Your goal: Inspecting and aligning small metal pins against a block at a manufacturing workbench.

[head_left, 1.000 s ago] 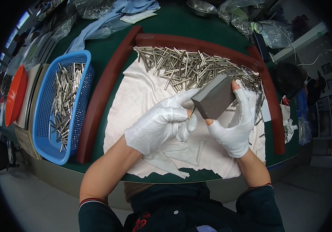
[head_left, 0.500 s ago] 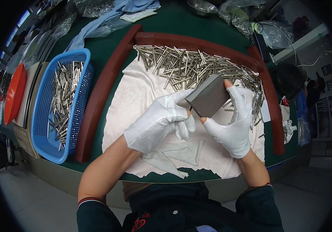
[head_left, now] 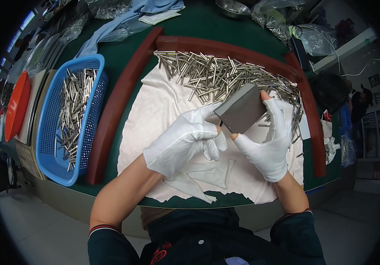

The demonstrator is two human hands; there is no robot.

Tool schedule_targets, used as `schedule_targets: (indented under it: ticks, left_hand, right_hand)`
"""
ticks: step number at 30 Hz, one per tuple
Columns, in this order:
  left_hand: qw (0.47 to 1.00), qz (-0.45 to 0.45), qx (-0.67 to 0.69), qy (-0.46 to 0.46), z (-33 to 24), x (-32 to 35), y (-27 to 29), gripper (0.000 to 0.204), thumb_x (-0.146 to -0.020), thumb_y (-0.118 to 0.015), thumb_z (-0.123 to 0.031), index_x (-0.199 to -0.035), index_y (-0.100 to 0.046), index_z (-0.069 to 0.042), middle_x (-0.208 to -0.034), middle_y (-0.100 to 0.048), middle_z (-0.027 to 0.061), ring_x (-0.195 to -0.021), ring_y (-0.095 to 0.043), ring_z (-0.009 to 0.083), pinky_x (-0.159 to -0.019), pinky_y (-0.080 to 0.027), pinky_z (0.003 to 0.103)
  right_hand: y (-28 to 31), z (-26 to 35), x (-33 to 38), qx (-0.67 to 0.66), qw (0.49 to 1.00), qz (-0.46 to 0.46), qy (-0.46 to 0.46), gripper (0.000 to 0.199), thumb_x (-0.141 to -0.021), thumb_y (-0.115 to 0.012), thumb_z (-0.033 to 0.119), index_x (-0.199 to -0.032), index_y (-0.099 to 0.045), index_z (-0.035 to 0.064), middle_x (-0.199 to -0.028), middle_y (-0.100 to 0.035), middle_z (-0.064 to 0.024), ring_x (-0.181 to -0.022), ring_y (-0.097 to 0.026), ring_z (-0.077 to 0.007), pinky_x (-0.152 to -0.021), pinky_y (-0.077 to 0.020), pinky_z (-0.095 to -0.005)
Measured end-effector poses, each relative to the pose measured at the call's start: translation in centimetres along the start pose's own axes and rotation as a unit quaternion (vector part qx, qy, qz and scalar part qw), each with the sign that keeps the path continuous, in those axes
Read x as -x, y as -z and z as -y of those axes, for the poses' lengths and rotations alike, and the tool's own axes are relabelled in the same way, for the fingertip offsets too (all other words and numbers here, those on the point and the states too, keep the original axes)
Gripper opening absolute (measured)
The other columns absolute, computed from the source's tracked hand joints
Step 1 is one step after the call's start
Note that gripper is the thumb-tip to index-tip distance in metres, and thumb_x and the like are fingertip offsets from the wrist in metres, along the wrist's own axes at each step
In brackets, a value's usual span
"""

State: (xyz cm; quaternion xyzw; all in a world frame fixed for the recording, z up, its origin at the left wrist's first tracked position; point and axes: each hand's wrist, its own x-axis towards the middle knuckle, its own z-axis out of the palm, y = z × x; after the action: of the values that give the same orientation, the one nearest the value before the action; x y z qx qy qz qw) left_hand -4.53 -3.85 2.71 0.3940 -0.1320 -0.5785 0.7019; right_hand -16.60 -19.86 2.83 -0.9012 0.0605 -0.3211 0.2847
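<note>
Both my hands wear white gloves. My right hand (head_left: 267,141) grips a grey rectangular block (head_left: 239,109) between thumb and fingers, tilted above the white cloth (head_left: 163,106). My left hand (head_left: 185,139) touches the block's lower left corner with its fingertips; a thin dark piece shows between thumb and finger there, too small to identify. A heap of short metal rods (head_left: 216,77) lies on the cloth just beyond the block.
A curved dark red frame (head_left: 119,97) borders the cloth on the green table. A blue basket (head_left: 50,145) with several metal rods stands at the left, an orange lid (head_left: 16,106) beyond it. Plastic bags, a blue cloth and a steel bowl (head_left: 232,6) lie at the back.
The block has been turned and lifted slightly in my right hand; my left fingers stayed at its lower corner.
</note>
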Motion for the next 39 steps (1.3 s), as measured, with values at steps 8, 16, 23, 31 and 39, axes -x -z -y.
schedule_targets:
  ticks: [8, 16, 23, 31, 39]
  left_hand:
    - [1.000, 0.022, 0.016, -0.011, -0.1, 0.2, 0.3, 0.053, -0.084, -0.049, -0.003, -0.134, -0.035, 0.006, -0.077, -0.061, 0.0155, -0.054, -0.058, 0.0146, -0.053, -0.050, 0.024]
    - [0.999, -0.005, -0.043, 0.013, -0.4, 0.2, 0.1, 0.057, -0.083, -0.048, -0.003, -0.137, -0.032, 0.003, -0.074, -0.061, 0.0162, -0.054, -0.059, 0.0149, -0.052, -0.049, 0.023]
    - [0.999, -0.003, -0.050, -0.005, -0.3, 0.2, -0.2, 0.042, -0.085, -0.057, -0.011, -0.119, -0.044, 0.008, -0.070, -0.061, 0.0155, -0.051, -0.059, 0.0157, -0.046, -0.046, 0.021]
    - [0.998, -0.006, -0.057, 0.005, 0.0, 0.1, -0.1, 0.041, -0.085, -0.057, -0.010, -0.119, -0.044, 0.009, -0.070, -0.062, 0.0151, -0.051, -0.060, 0.0161, -0.047, -0.047, 0.023]
    - [0.995, 0.001, -0.105, -0.004, 0.1, 0.3, -0.2, 0.036, -0.085, -0.056, -0.007, -0.117, -0.046, 0.006, -0.072, -0.063, 0.0146, -0.054, -0.062, 0.0160, -0.051, -0.050, 0.024]
  right_hand:
    - [-0.3, 0.0, -0.3, -0.024, 0.999, -0.008, 0.027, 0.082, -0.056, -0.083, 0.011, -0.128, -0.045, 0.0002, -0.108, -0.044, -0.0120, -0.095, -0.050, -0.0231, -0.078, -0.0448, -0.0324]
    - [-0.3, -0.9, -0.5, -0.035, 0.999, 0.000, 0.013, 0.080, -0.056, -0.083, 0.014, -0.126, -0.046, -0.0004, -0.108, -0.046, -0.0124, -0.099, -0.049, -0.0237, -0.084, -0.0425, -0.0346]
    - [-0.2, -0.4, -0.2, 0.006, 0.999, -0.019, 0.036, 0.078, -0.055, -0.081, 0.013, -0.125, -0.047, 0.0013, -0.106, -0.047, -0.0130, -0.096, -0.049, -0.0244, -0.082, -0.0427, -0.0342]
    - [-0.2, -0.4, -0.3, 0.046, 0.997, -0.024, 0.057, 0.079, -0.055, -0.081, 0.013, -0.125, -0.047, 0.0011, -0.104, -0.046, -0.0119, -0.095, -0.049, -0.0233, -0.079, -0.0429, -0.0334]
    - [1.0, -0.1, -0.8, -0.007, 0.998, 0.061, 0.024, 0.080, -0.054, -0.082, 0.014, -0.126, -0.047, 0.0023, -0.105, -0.045, -0.0102, -0.093, -0.049, -0.0211, -0.076, -0.0433, -0.0322]
